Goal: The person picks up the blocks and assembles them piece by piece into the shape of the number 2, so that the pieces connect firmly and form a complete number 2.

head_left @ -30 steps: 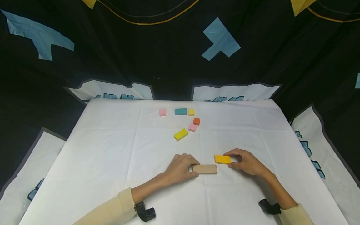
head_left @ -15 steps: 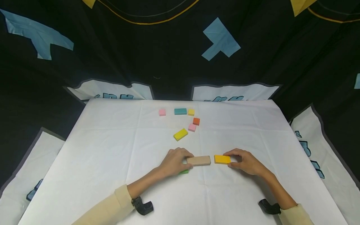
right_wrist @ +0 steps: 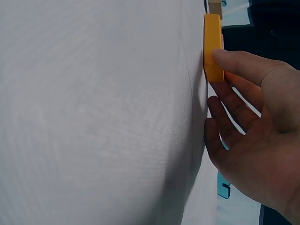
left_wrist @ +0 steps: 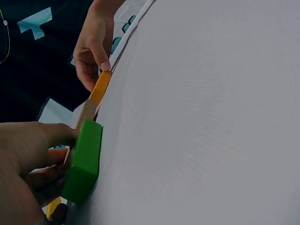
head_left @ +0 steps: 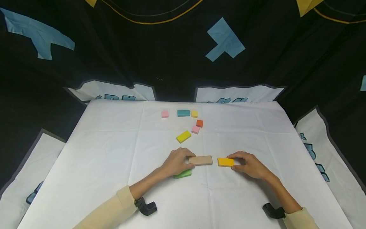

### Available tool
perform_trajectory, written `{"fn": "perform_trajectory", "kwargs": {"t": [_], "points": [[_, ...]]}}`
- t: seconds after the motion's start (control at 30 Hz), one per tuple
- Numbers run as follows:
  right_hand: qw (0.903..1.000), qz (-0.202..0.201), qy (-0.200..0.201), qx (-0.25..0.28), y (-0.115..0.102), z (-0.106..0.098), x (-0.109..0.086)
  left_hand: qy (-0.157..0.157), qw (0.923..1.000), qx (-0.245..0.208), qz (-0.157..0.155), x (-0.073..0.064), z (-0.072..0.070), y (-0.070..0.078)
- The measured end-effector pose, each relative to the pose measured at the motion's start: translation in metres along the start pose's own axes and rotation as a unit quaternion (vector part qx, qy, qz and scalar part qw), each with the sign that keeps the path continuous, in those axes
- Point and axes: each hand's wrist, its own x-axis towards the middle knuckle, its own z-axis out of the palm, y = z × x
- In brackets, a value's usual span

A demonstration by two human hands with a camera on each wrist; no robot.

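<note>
My left hand (head_left: 177,163) pinches a plain wooden block (head_left: 200,160) by its left end, thumb in front and fingers behind. A green block (head_left: 183,174) lies just in front of that hand, partly covered by it in the head view; the left wrist view shows the green block (left_wrist: 84,161) close by the thumb. To the right, my right hand (head_left: 251,164) pinches an orange-yellow block (head_left: 225,162) at its right end. A small gap parts the wooden block from the orange-yellow one, and they lie roughly in line.
Farther back on the white-covered table (head_left: 114,143) lie a long yellow block (head_left: 183,136), a pink cube (head_left: 195,129), an orange-red cube (head_left: 199,123), a small yellow cube (head_left: 194,114), a teal block (head_left: 183,113) and another pink cube (head_left: 165,114).
My left hand has moved the wooden block back and to the left, from in front of the orange-yellow block to beside it. The green block has come into sight. My right hand has stayed put.
</note>
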Motion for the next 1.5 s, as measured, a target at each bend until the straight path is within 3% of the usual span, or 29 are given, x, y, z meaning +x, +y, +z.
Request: {"fn": "perform_trajectory", "kwargs": {"t": [0.77,1.5], "points": [[0.9999,0.016,-0.002,-0.004,-0.009,0.005,0.02,0.002,0.9998,0.004,-0.018,0.0,0.001,0.005],[0.9995,0.022,-0.014,-0.02,-0.013,0.01,0.025,-0.002,0.9997,0.007,-0.024,0.0,0.001,0.004]]}}
